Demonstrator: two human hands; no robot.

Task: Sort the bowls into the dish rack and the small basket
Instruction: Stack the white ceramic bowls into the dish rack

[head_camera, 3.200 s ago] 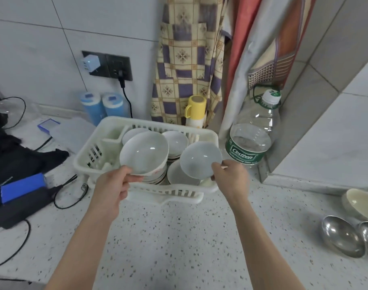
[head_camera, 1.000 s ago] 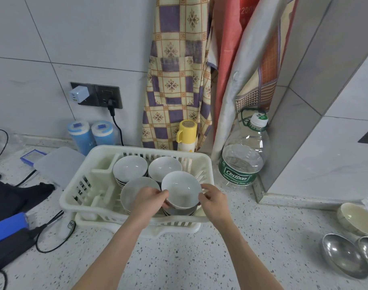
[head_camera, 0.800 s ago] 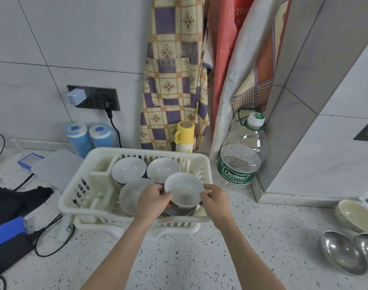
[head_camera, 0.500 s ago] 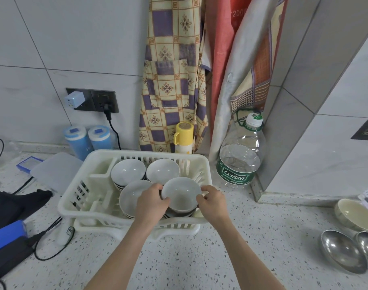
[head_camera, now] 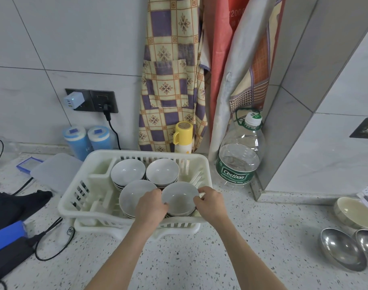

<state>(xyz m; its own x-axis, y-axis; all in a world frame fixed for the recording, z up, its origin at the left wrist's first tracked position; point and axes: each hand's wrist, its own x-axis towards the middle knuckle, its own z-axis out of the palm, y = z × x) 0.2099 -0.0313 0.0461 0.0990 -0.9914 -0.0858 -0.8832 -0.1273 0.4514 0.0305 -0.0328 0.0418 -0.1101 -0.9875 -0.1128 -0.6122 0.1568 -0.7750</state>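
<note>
A white plastic dish rack [head_camera: 74,197] stands on the speckled counter and holds several stacks of pale grey bowls. The front right bowl [head_camera: 180,198] sits on its stack, and both my hands pinch its rim. My left hand [head_camera: 150,208] grips the left edge, my right hand [head_camera: 210,203] the right edge. Another stack [head_camera: 133,195] lies just left of it, and two more stacks [head_camera: 127,171] [head_camera: 162,170] stand behind. A cream bowl [head_camera: 353,212] and two steel bowls [head_camera: 342,249] rest on the counter at the far right. No small basket is in view.
A large water bottle [head_camera: 239,158] stands right of the rack beside a tiled pillar. A yellow flask [head_camera: 183,137], two blue canisters [head_camera: 86,139] and hanging aprons are behind it. Black cables, a power brick and a blue item [head_camera: 5,231] lie at the left.
Earlier each hand held a bowl above the rack. Since then both hands have come to the front right bowl and lowered it onto its stack, still gripping its rim.
</note>
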